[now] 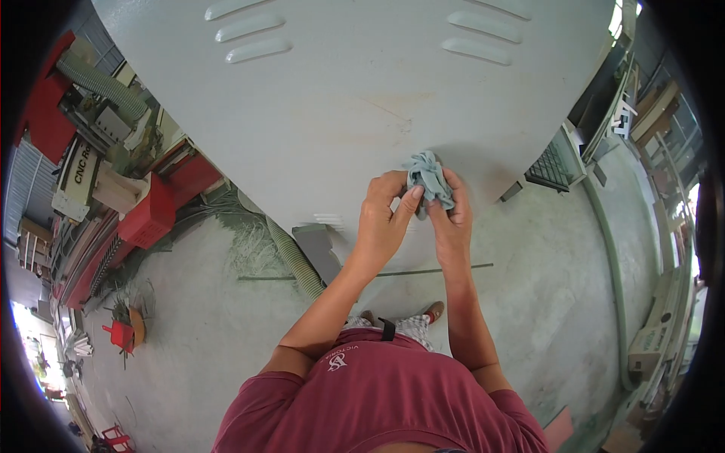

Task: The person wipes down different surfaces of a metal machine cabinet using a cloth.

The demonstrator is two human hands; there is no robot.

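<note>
A machine lettered "CNC" [78, 175] stands at the left, with a ribbed grey hose [104, 84] above it, while a red scoop-like object [119, 336] sits on the grey floor [196, 370] — and at the right are a dark grid panel [549, 167] and, lower down, a long pale box [651, 340].

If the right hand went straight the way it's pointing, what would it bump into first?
The crumpled blue-grey cloth, which the right hand is already holding. Beyond that, probably the louvred metal panel, though I can't tell how close it is.
</note>
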